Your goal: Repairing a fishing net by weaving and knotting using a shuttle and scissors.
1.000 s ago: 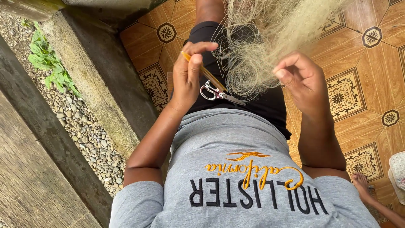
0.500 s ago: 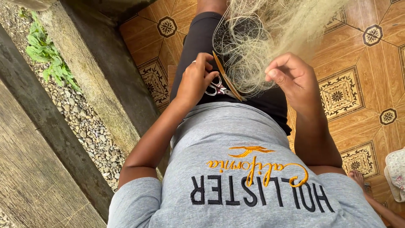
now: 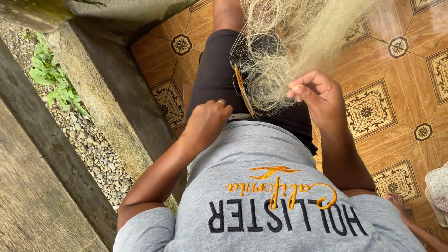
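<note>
Head view: my right hand (image 3: 322, 95) pinches a bunch of pale net (image 3: 284, 60) between thumb and fingertips, lifting it so the mesh hangs taut above my lap where I can see it. My left hand (image 3: 207, 121) rests curled on my thigh, grip closed; what it clasps I cannot tell, though a thin amber needle (image 3: 243, 91) rises just beside it into the net, kept close to the pinched spot. The rest of the net drapes over my black shorts (image 3: 217, 74) and spills onto the tiled floor (image 3: 373, 107), out of the way. A concrete ledge (image 3: 107, 93) runs along my left.
</note>
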